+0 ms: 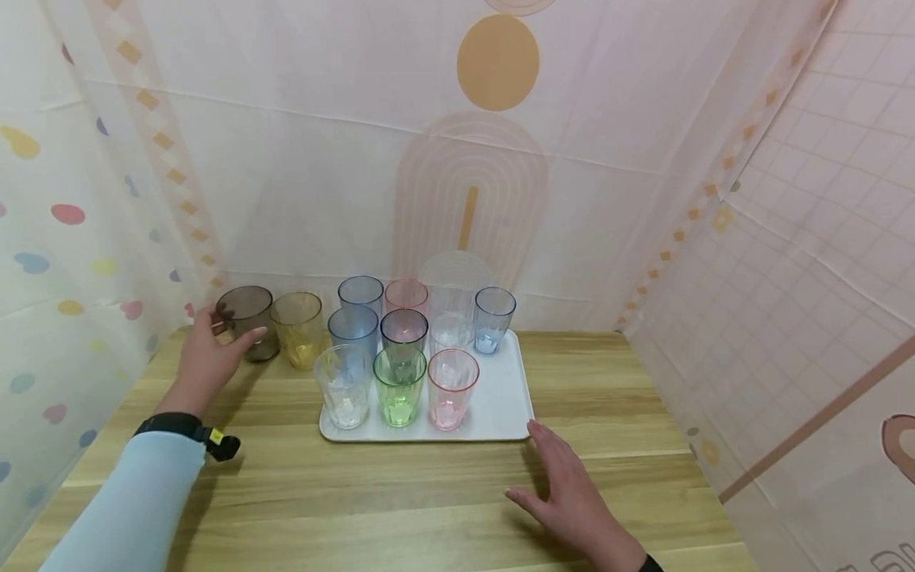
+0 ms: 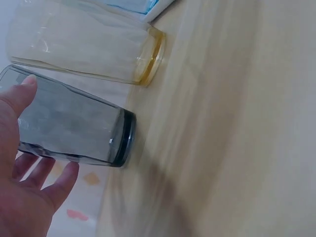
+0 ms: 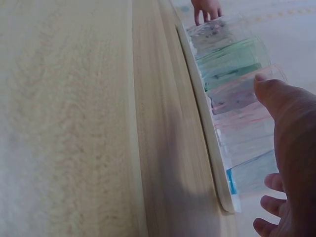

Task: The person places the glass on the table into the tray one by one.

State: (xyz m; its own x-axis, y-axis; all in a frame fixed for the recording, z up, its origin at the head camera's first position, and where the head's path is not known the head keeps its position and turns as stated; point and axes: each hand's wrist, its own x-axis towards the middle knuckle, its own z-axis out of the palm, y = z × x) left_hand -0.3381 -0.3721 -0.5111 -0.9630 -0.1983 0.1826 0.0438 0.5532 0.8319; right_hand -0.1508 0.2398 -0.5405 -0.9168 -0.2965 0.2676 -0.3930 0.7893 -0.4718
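No legible text, label, brand or number on any surface; backdrop [image 1: 286, 159] at 12 o'clock bears decorative shapes only.

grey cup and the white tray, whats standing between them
In the head view, one yellow cup stands on the wooden table between the grey cup, which the left hand touches, and the white tray.
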